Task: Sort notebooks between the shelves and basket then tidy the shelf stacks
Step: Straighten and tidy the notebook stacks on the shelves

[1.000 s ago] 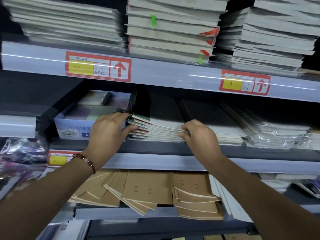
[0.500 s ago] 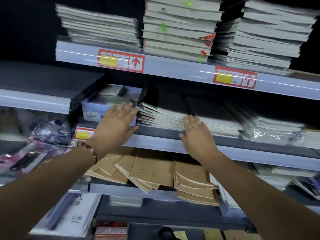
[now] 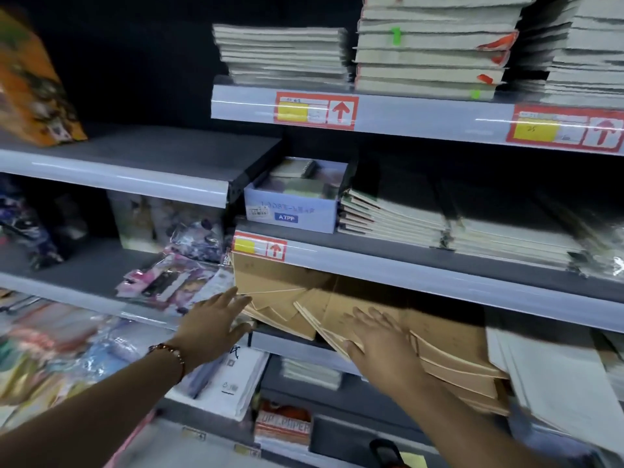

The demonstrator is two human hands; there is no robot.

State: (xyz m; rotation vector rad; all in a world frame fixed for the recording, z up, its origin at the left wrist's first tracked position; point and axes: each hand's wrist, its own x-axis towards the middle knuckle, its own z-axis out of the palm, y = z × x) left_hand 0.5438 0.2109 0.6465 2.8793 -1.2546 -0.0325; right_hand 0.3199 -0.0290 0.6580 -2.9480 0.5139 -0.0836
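Brown kraft notebooks (image 3: 290,298) lie fanned and askew on the lower shelf (image 3: 297,346). My left hand (image 3: 212,325) reaches with straight fingers toward their left edge, its fingertips at the stack's corner. My right hand (image 3: 381,336) lies flat with spread fingers on top of the brown notebooks further right. On the shelf above, a stack of dark-covered notebooks (image 3: 391,217) sits beside a pale blue box (image 3: 290,211). Neither hand holds anything.
The top shelf (image 3: 405,119) carries tall white notebook stacks (image 3: 429,45). White sheets (image 3: 557,383) lean at the lower right. To the left, a grey shelf (image 3: 111,177) and packaged colourful items (image 3: 175,275). Paper packs (image 3: 283,427) sit lower down.
Both hands left the dark-covered stack on the middle shelf and dropped to the brown notebooks one shelf down. The view swung left and downward.
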